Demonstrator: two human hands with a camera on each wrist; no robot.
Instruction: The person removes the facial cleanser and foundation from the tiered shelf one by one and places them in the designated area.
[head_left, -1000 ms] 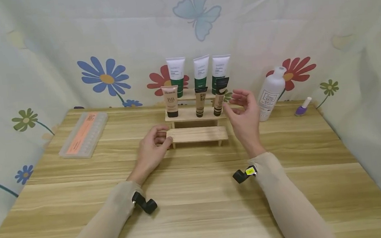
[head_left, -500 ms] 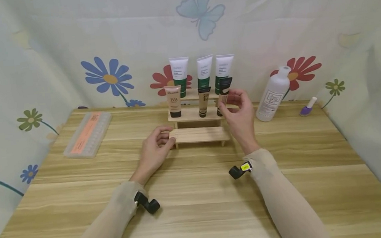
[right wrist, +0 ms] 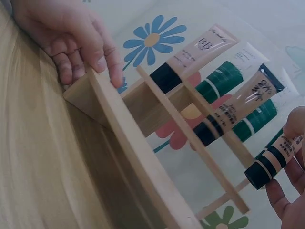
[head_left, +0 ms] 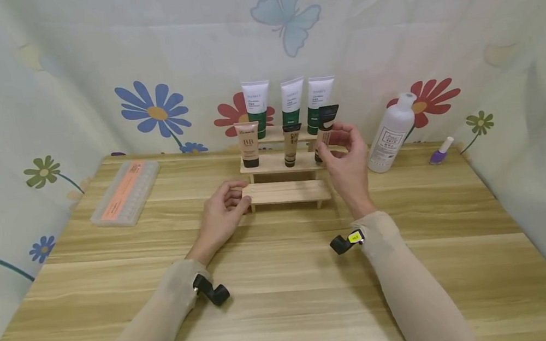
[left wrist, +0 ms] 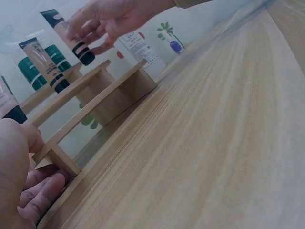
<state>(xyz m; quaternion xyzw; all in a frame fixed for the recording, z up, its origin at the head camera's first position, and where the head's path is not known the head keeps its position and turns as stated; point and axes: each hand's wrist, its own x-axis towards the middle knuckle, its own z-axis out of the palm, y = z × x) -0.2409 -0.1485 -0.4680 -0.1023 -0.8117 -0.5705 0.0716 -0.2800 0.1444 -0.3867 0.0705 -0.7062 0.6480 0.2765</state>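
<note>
My right hand (head_left: 349,166) pinches a beige cosmetic tube (head_left: 324,136) with a black cap and black crimped end. In the left wrist view that tube's cap end hangs above the right end of the middle tier. My left hand (head_left: 222,209) grips the left end of the lowest tier of a wooden step stand (head_left: 287,192), thumb on top and fingers below. On the middle tier stand a pink BB cream tube (head_left: 249,144) and another beige tube (right wrist: 238,106). Along the top tier are white-and-green tubes (head_left: 257,106), their lower parts partly hidden.
A white bottle (head_left: 390,134) stands to the right of my right hand, with a purple nail polish bottle (head_left: 441,151) farther right. At the left lies a clear compartment case (head_left: 143,191) with an orange label. A flowered cloth (head_left: 182,47) hangs behind the table.
My right hand has closed its fingers on the rightmost beige tube and raised it off the middle tier, slightly to the right. The left hand stays on the stand.
</note>
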